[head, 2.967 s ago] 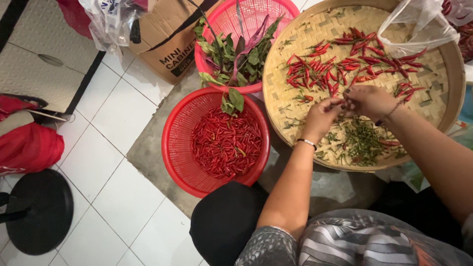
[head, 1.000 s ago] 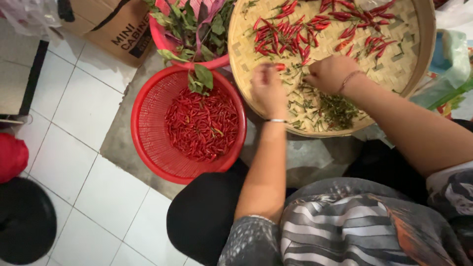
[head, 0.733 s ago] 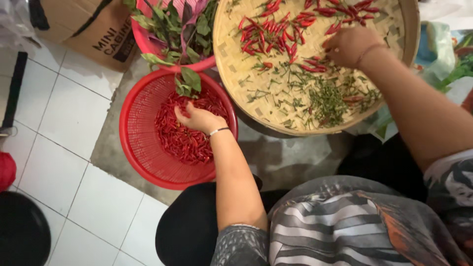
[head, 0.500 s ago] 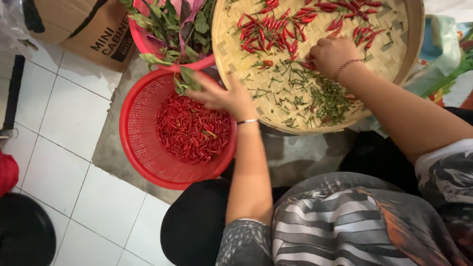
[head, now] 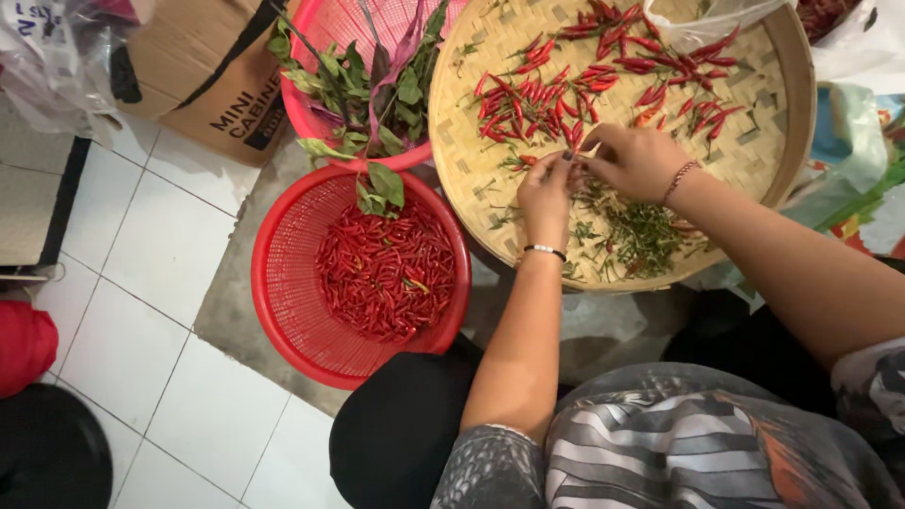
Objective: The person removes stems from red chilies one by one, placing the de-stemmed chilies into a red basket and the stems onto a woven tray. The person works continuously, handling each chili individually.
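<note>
My left hand (head: 547,193) and my right hand (head: 636,160) meet fingertip to fingertip over a round woven bamboo tray (head: 787,123). Both pinch one small red chili, which the fingers mostly hide. Loose red chilies (head: 528,104) are scattered on the tray beyond my hands. A heap of green stems (head: 646,236) lies on its near side, under my right wrist. To the left, a red plastic basket (head: 283,292) on the floor holds a pile of red chilies (head: 386,273). A thin bracelet circles each wrist.
A pink basket (head: 311,123) of leafy green sprigs (head: 363,85) stands behind the red one, and a leaf hangs over the red rim. A cardboard box (head: 203,71) and a plastic bag (head: 52,57) sit at the back left. More plastic bags (head: 848,141) lie right of the tray on the white tiled floor (head: 141,254).
My left hand reached over the red basket of chilies, then came back to the tray to meet my right hand. My right hand stayed over the tray.
</note>
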